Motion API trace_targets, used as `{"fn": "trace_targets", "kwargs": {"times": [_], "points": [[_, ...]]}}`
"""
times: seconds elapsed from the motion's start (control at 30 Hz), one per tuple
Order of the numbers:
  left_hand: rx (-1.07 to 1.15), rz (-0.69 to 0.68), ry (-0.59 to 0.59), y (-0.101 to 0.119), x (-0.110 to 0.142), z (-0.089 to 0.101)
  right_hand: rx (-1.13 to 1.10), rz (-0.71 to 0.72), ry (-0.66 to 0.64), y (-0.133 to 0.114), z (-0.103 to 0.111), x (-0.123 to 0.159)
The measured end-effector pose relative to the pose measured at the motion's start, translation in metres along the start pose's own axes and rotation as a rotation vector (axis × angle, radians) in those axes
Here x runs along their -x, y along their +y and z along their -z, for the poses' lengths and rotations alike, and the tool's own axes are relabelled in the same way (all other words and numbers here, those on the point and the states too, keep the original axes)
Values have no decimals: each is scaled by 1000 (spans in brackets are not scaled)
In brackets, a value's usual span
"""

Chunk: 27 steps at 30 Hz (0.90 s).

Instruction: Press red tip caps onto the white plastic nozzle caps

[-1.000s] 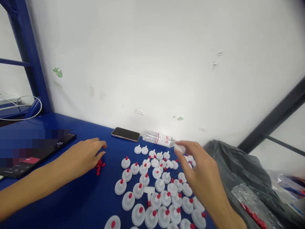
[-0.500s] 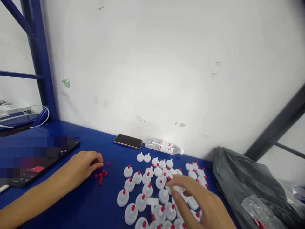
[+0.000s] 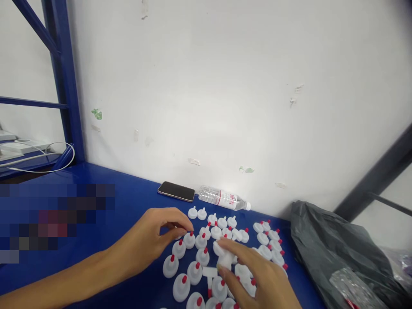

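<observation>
Several white caps [image 3: 181, 287] with red tips stand on the blue table [image 3: 128, 201]. My left hand [image 3: 151, 244] reaches in from the left, thumb and forefinger pinched together just above a cap in the back rows; what the pinch holds is too small to make out. My right hand [image 3: 257, 279] comes in from the lower right, its fingers closed round a plain white cap [image 3: 225, 256] held over the middle of the group. The two hands sit close together, roughly a cap's width apart.
A dark phone [image 3: 176, 191] and a clear water bottle [image 3: 223, 198] lie against the white wall. A crumpled black plastic bag [image 3: 334, 253] fills the right side. A blue frame post [image 3: 64, 86] and a white cable [image 3: 41, 165] are at the left, near a blurred patch.
My left hand has moved right, from the loose red plugs to the caps, and now hides those plugs. My right hand stays over the caps with the white cap lifted slightly.
</observation>
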<state>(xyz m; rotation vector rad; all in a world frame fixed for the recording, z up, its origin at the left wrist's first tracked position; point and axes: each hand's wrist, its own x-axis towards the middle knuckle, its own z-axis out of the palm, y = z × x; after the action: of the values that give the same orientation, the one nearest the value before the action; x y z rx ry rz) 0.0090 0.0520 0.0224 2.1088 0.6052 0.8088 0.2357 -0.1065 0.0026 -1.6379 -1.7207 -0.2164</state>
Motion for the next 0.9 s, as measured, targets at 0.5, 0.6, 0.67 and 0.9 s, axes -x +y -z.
{"fn": "trace_targets", "kwargs": {"times": [0.5, 0.6, 0.67, 0.9], "points": [[203, -78, -4, -8, 17, -28, -79, -36, -131, -20, -7, -3], [240, -111, -17, -8, 17, -30, -81, 20, -165, -20, -8, -4], [292, -83, -26, -9, 16, -31, -83, 59, -173, -18, -9, -5], [716, 188, -138, -17, 10, -27, -36, 177, -53, -23, 0, -11]]}}
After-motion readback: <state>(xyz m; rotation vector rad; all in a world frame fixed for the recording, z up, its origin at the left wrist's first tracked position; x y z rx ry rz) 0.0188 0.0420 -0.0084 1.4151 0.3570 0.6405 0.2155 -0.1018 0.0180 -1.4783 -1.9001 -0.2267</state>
